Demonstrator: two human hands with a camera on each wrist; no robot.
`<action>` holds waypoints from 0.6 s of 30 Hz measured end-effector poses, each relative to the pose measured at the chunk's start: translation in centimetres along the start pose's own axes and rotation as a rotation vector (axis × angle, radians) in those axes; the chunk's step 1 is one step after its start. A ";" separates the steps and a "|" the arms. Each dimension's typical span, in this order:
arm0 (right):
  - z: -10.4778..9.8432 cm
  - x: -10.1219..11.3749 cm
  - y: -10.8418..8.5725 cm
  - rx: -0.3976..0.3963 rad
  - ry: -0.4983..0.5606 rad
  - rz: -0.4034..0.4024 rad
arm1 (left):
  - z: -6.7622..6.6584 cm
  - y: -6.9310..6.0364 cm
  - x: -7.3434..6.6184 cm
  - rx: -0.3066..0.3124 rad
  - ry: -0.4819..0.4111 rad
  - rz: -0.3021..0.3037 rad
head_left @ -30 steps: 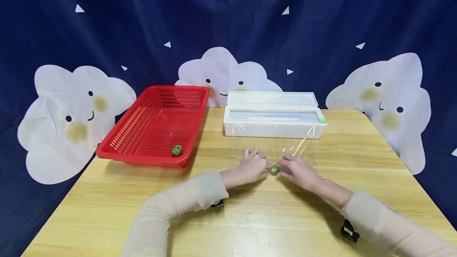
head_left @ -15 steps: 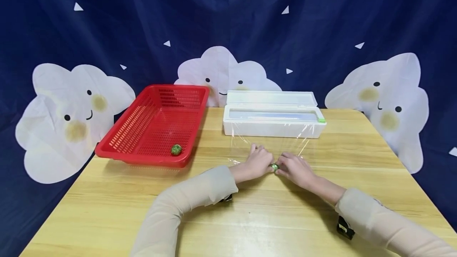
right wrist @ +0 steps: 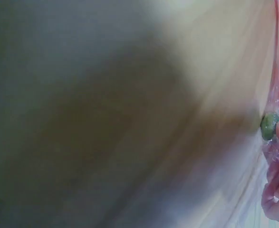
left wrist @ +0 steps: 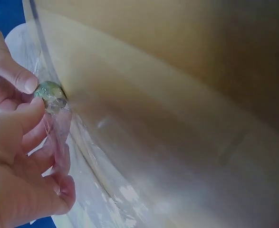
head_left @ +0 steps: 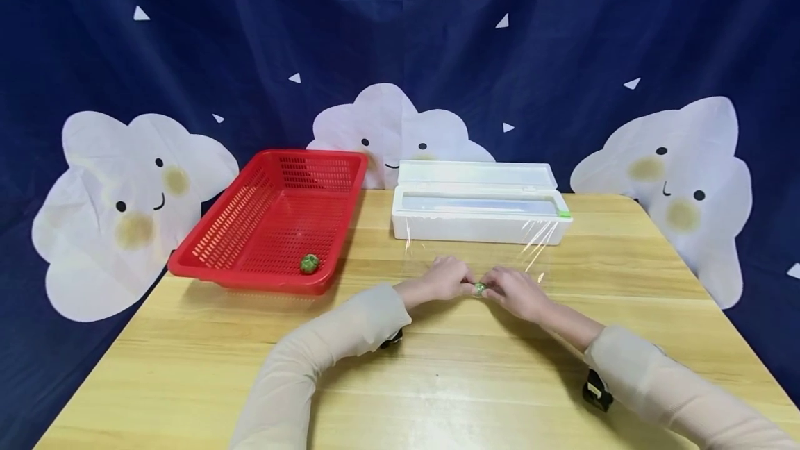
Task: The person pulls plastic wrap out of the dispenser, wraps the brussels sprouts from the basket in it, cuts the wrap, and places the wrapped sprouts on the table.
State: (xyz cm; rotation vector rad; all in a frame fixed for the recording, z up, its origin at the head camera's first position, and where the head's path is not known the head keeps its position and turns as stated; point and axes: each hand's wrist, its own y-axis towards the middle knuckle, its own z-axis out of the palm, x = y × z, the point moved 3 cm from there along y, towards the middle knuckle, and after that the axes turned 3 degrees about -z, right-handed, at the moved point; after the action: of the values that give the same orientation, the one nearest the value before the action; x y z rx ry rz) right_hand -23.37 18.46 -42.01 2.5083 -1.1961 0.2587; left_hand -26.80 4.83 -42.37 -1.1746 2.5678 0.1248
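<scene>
A Brussels sprout (head_left: 480, 289) lies in clear cling film (left wrist: 89, 164) between the two hands, over the middle of the table. With thumb and fingers my left hand (head_left: 446, 278) pinches the film and the sprout from the left. From the other side, my right hand (head_left: 516, 293) pinches it too. The left wrist view shows the film drawn tight over the sprout (left wrist: 52, 95) and bunched along the left fingers. In the right wrist view only the sprout (right wrist: 270, 126) and some fingertips show at the edge. The film runs back to a white dispenser box (head_left: 481, 229).
A red plastic basket (head_left: 340, 245) stands at the left, holding another Brussels sprout (head_left: 309, 264). The dispenser's lid (head_left: 478, 173) is raised, and a green tab (head_left: 564, 214) sits at its right end. Behind the wooden table (head_left: 437, 380) hangs a blue cloud-print curtain (head_left: 400, 26).
My hands have come closer together around the sprout, which is now more covered by fingers and film. The left hand has shifted slightly right overall. Basket and dispenser stay put.
</scene>
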 end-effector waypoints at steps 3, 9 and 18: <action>0.2 -0.3 0.4 0.018 -0.052 0.018 | -0.2 -0.4 0.2 -0.031 0.044 -0.002; 0.2 -0.7 0.9 0.061 -0.221 0.008 | -0.6 -1.8 -0.4 -0.083 0.231 0.103; -0.3 -1.4 1.2 -0.027 -0.154 0.001 | -0.1 -2.5 -1.0 -0.039 0.426 0.144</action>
State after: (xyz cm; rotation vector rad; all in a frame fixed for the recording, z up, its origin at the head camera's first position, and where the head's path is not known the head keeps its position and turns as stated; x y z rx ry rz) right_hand -25.22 18.88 -41.93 2.5433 -1.2491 0.0503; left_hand -24.35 3.83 -41.84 -1.1288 3.0338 -0.0504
